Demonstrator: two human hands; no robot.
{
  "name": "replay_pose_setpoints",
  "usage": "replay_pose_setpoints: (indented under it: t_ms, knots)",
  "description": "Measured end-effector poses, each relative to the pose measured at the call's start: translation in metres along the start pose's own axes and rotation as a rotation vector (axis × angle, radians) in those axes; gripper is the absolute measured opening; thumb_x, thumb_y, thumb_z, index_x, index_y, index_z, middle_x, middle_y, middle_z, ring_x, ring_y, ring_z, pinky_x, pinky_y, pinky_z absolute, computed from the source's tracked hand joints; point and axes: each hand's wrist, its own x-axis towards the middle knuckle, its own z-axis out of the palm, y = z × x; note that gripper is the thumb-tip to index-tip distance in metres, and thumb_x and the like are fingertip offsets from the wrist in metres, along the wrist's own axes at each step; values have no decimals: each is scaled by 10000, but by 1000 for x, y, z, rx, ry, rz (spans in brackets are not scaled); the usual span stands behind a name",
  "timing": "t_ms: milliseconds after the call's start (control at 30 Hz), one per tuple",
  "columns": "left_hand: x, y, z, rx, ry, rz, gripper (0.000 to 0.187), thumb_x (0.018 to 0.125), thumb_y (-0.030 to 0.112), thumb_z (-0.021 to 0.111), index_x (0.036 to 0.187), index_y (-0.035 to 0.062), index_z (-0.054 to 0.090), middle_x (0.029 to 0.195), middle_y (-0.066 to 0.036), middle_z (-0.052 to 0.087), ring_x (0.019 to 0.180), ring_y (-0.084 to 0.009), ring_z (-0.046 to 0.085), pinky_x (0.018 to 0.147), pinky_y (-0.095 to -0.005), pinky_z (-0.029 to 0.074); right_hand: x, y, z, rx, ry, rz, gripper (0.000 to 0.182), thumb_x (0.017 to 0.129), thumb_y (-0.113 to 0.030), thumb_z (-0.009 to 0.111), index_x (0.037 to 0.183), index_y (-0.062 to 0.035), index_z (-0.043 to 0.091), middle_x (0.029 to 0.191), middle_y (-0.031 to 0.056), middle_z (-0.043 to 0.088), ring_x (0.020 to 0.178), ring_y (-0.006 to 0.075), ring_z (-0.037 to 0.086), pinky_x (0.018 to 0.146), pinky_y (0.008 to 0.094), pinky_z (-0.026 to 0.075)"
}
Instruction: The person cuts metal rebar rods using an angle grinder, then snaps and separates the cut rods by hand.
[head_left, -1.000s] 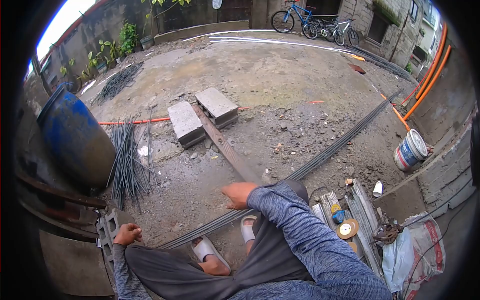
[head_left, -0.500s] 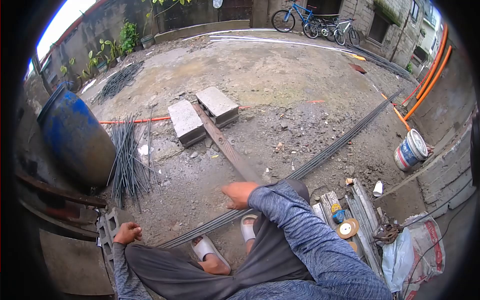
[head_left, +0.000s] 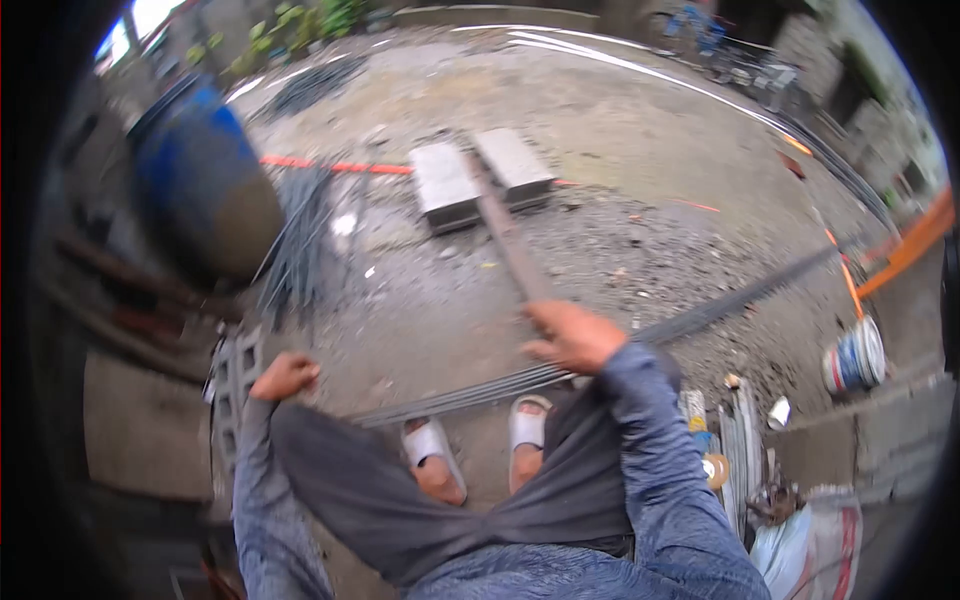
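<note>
My right hand [head_left: 578,336] is over the near end of a brown wooden plank [head_left: 512,240]. Its fingers point left, the thumb stands apart from them, and nothing shows in the gap. The plank's far end lies between two grey concrete blocks [head_left: 446,186]. By my left knee my left hand [head_left: 287,376] is curled closed, with nothing seen in it. A bundle of long steel bars [head_left: 470,393] runs across the ground in front of my sandals and passes behind my right knee. The picture is blurred by motion.
On the left stand a blue drum [head_left: 205,180], a pile of cut steel rods [head_left: 300,240] and a hollow block [head_left: 236,380]. To the right are a paint bucket [head_left: 855,355], metal channels [head_left: 742,450] and a sack [head_left: 828,550]. An orange pipe [head_left: 905,245] leans near the wall.
The view has swung, so the scene sits further right and the ground higher. My right hand has moved up against the plank's near end. My left hand stays by the knee.
</note>
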Motion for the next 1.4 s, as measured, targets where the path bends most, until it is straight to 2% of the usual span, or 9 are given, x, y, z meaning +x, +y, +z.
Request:
replay_pose_setpoints:
  t_ms: [67, 200, 367, 467, 600, 833, 933, 1200, 1400]
  knots:
    - [-8, 24, 3, -114, -20, -6, 281, 985, 202, 649, 1014, -76, 677, 840, -77, 695, 724, -146, 674, 671, -320, 555, -5, -9, -26, 128, 67, 106, 505, 883, -281, 776, 1295, -50, 598, 1137, 174, 675, 931, 296, 692, 840, 398, 564]
    - [-4, 34, 7, -252, 0, -43, 342, 1002, 233, 648, 1211, -37, 623, 953, -45, 699, 809, -119, 680, 683, -275, 515, -18, 10, -69, 284, 224, 68, 403, 920, -170, 746, 1272, -37, 601, 1052, 93, 678, 889, 159, 659, 785, 304, 550]
    - [7, 16, 26, -276, 76, -16, 401, 997, 241, 675, 1262, -50, 601, 966, -77, 692, 884, -143, 676, 777, -290, 525, -11, 88, -87, 405, 297, 160, 405, 960, -200, 711, 1282, 16, 596, 1118, 66, 669, 954, 140, 643, 838, 298, 538]
    - [32, -27, 66, -296, 42, -56, 417, 985, 247, 691, 1234, -77, 612, 971, -101, 691, 895, -160, 673, 810, -322, 536, 5, 139, -63, 519, 152, 422, 413, 972, -287, 692, 1257, 3, 620, 1103, 61, 677, 915, 135, 635, 799, 294, 535]
    - [49, -43, 131, -46, 5, -43, 411, 913, 235, 732, 1180, -70, 661, 1007, -213, 732, 933, -278, 705, 816, -413, 541, 15, 248, 19, 281, -46, 485, 396, 971, -344, 668, 1139, 15, 686, 979, 94, 701, 866, 167, 652, 756, 332, 545]
    - [81, -57, 201, 163, -96, 13, 324, 915, 218, 715, 1091, -53, 681, 1043, -301, 690, 1025, -455, 660, 899, -483, 505, 2, 327, 110, -110, -134, 594, 417, 936, -397, 609, 1142, -52, 720, 1130, 221, 713, 1076, 388, 673, 950, 444, 513]
    - [101, -66, 218, 346, -80, 91, 292, 925, 206, 705, 1062, -51, 694, 1052, -303, 690, 1002, -427, 679, 860, -471, 520, 7, 343, 132, -104, -201, 538, 409, 944, -390, 599, 1135, -49, 717, 1119, 221, 713, 1080, 393, 670, 950, 450, 511]
    - [136, -101, 231, -71, -266, -91, 218, 929, 159, 711, 947, -56, 678, 766, -130, 679, 713, -188, 617, 673, -366, 492, 27, 370, 167, -309, -478, 619, 492, 966, -551, 555, 1214, -157, 715, 1181, 139, 723, 1117, 355, 673, 1017, 479, 483]
    - [138, -125, 241, -288, -269, -209, 200, 874, 124, 779, 919, -46, 685, 739, -71, 657, 698, -134, 580, 656, -325, 482, 33, 393, 165, -100, -539, 696, 632, 832, -696, 671, 1135, -145, 738, 1107, 117, 728, 1085, 303, 674, 975, 426, 494]
